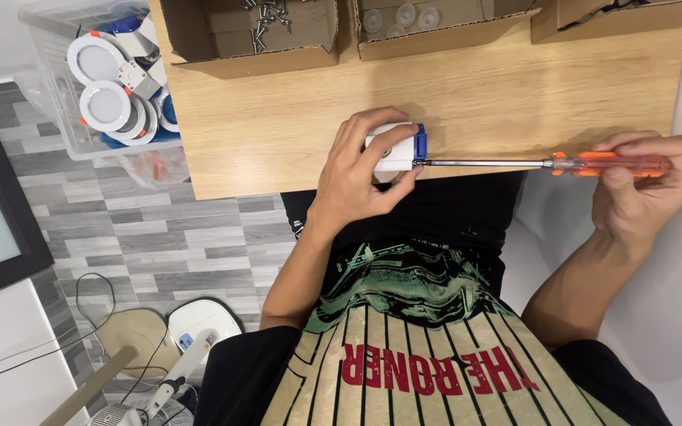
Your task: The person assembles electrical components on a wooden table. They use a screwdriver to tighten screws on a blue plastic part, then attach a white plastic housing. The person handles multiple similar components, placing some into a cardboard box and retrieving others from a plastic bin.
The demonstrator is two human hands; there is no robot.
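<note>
**Screwdriver set into a small white and blue box at the counter's near edge**

From my seat, the wooden counter [278,134] fills the upper middle of the view, its near edge running just above the person's lap. At about ten o'clock from the hands, off the counter's left end, I see a clear plastic bin [49,95] holding round white downlights [104,105]. Along the far edge, at eleven to twelve o'clock, sit open cardboard boxes: one [250,35] with loose screws [266,17] inside, the next [436,31] with small round white parts.

The left hand [354,170] is at the counter's near edge, its fingers wrapped around a small white box with a blue end cap [398,147], thumb beneath and fingers over the top. At three o'clock from it, the right hand [645,185] has its fingers closed around the orange handle of a screwdriver [609,164]. The metal shaft lies level, running left, and its tip meets the blue end of the box.

At seven o'clock, on the grey tiled floor [159,237], there are cables and a white device I cannot identify.
</note>
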